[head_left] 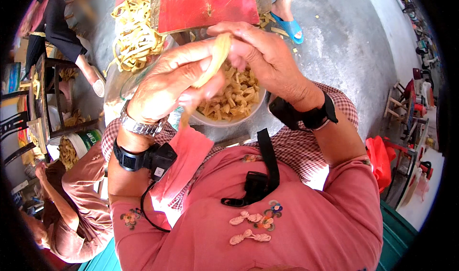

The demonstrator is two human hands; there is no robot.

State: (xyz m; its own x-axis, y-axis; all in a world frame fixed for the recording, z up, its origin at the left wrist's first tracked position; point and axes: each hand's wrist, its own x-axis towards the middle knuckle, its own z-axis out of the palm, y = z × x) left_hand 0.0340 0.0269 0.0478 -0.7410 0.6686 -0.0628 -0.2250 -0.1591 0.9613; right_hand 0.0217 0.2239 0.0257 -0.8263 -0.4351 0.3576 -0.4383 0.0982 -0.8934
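Both my hands meet above a white tub (227,123) in front of me, which holds many small yellowish-brown cut pieces (239,91). A long, soft, pale yellow strip (217,55) runs between them. My left hand (165,77), with a metal watch on the wrist, is closed around the strip, and its lower end hangs below the fingers. The thumb and fingers of my right hand (272,55) pinch at the strip's upper part; the fingertips are blurred. What kind of food or plant the strip is I cannot tell.
A red-topped wooden board (208,5) stands just beyond my hands. Left of it lies a heap of long yellow strips (136,34). A person's foot in a blue slipper (290,26) is beyond at the right. At lower left a person sits near a bucket (86,144) of pieces.
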